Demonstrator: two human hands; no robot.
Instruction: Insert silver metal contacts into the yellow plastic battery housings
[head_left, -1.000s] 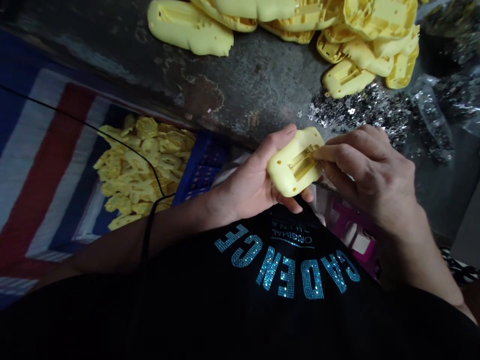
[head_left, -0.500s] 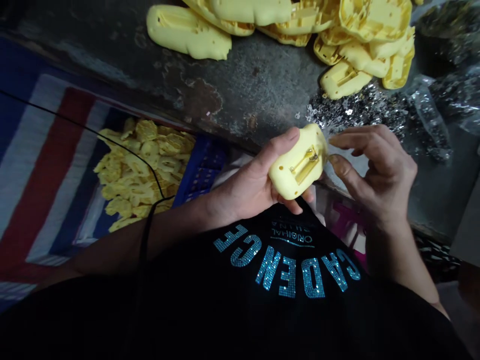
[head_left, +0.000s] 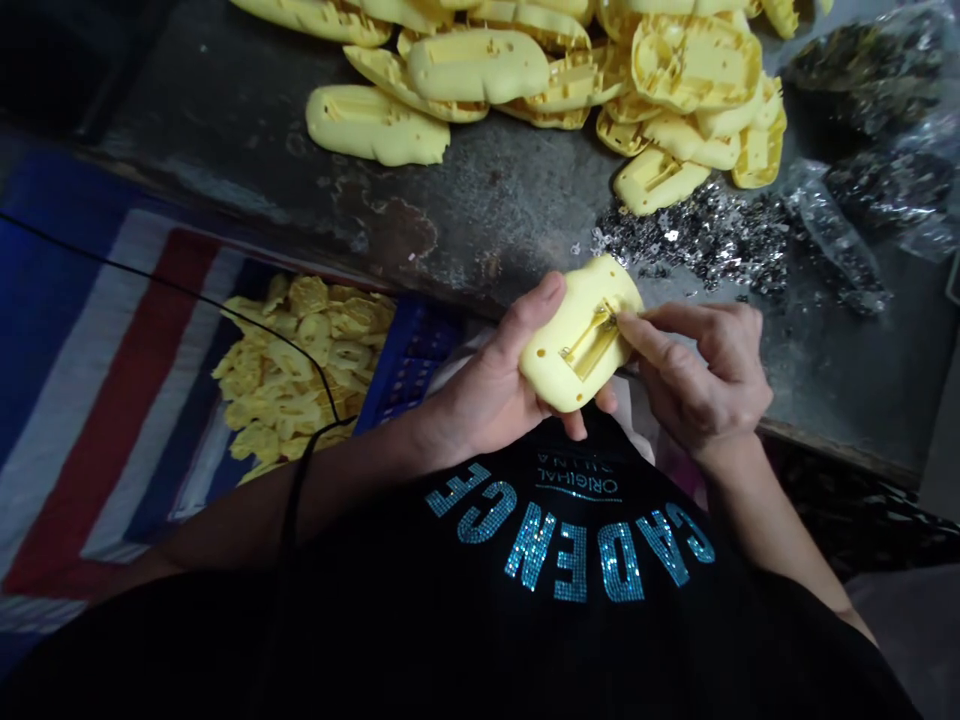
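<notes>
– Dark, stained worktop stretches beyond the grip. Where exactly is the yellow shell?

– Held up in front of the worktop's near edge, in the left hand. That hand is clamped on it: thumb along the shell's left edge, fingers wrapped underneath, two tips poking out below. The shell is tilted, its slot facing up.

– And the right hand?

– At the opposite side of the shell, fingers bent, the index fingertip at the slot's edge, right beside some metal bits there. I can't tell whether thumb and finger are pinching anything.

– What's around the grip?

– Just beyond it and to the right, a pile of small metal pieces, with clear plastic bags farther right. Past the pile, a heap of yellow shells.

– To its left?

– Yellow parts heaped beside a blue crate wall, then striped cloth crossed by a black cable.

– Below the grip?

– A black shirt with glittering blue letters.
</notes>
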